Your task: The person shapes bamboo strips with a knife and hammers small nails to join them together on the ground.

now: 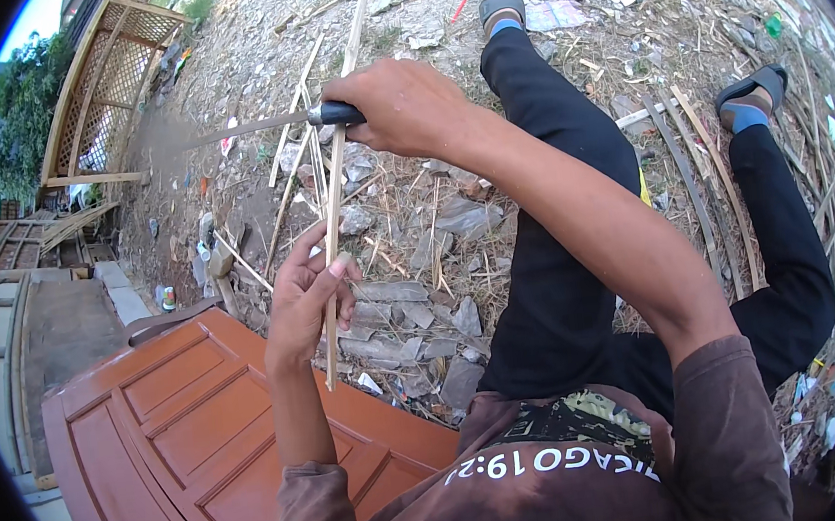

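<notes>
My right hand (408, 106) is closed round the black handle of a knife (269, 124), whose long blade points left and blurs toward its tip. A long, pale strip, seemingly bamboo or wood (333, 193), runs up and away past the knife. The blade's base lies across the strip, close to the handle. Lower down, my left hand (308, 296) grips the strip between thumb and fingers, and its near end sticks out below the hand. Several thin strips (282, 188) lie on the ground behind it.
A red-brown panelled door (201, 412) lies at the lower left. A lattice frame (105, 90) stands at the far left. Flat stones (392, 313) and rubble cover the ground between. Long strips (717, 181) lie between my outstretched legs, by my sandalled feet.
</notes>
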`<state>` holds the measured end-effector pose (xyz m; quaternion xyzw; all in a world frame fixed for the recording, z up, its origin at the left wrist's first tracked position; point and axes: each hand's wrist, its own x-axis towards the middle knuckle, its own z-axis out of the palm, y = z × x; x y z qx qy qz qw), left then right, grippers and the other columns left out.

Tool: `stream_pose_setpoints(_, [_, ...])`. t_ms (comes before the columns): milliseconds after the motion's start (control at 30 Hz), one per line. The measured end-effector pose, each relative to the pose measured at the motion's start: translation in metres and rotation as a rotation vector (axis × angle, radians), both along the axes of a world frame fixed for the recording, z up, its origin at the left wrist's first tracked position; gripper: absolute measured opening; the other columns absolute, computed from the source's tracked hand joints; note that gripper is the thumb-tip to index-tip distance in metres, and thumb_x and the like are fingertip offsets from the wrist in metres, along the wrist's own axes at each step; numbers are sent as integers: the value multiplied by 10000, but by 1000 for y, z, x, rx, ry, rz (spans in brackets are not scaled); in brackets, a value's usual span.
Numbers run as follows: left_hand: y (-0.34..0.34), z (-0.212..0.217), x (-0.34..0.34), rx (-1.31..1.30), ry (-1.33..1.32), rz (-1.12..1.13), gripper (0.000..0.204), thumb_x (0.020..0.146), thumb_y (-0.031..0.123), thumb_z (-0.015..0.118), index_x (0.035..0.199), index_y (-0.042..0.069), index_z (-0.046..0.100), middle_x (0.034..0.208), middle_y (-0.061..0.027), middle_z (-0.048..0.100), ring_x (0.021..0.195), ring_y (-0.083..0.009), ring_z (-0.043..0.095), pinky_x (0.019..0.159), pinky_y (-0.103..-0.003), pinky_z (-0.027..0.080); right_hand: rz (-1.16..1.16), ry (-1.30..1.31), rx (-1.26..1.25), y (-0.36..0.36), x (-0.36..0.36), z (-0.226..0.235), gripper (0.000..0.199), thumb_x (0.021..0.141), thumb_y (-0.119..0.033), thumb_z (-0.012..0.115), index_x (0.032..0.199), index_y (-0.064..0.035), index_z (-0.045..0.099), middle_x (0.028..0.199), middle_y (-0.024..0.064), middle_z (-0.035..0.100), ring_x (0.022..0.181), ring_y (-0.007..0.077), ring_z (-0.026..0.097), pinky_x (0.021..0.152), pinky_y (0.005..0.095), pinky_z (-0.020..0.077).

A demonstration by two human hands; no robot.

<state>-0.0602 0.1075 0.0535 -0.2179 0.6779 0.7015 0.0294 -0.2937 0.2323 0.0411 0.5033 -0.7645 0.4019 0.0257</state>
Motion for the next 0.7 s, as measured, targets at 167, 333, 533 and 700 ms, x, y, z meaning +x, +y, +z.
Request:
stream_pose_setpoints(167, [8,24,-31,-113,21,-181,454,1050,293,460,1407,13,433,835,-80,627,508,-88,553,419,-204,451,-291,223,-251,49,-71,28,205,813,-239,698,994,-144,687,818,135,692,817,344,682,701,475,539])
stream_pose_setpoints(333, [22,25,-52,-151,107,-277,470,1066,335,410,1391,-1,455,799,-41,578,538,-47,428,451,-177,342,-443,4,-234,112,-93,48,271,812,-228,659,984,-20,626,853,228,674,817,400,662,704,463,508])
stream_pose_setpoints(533, [47,31,-96,-313,197,-229,420,1026,230,523,1354,-32,509,846,-71,633,577,-66,507,509,-195,408,-630,-15,-440,180,-139,34,367,791,-234,659,1088,-19,648,845,242,676,806,368,682,722,412,519])
stream_pose_setpoints(700, [74,50,-149,-720,477,-178,330,943,149,666,1224,-24,641,886,-83,695,621,-72,561,542,-202,446,-796,-115,-519,229,-160,25,339,798,-223,671,1065,-15,649,824,199,676,750,288,664,712,379,505])
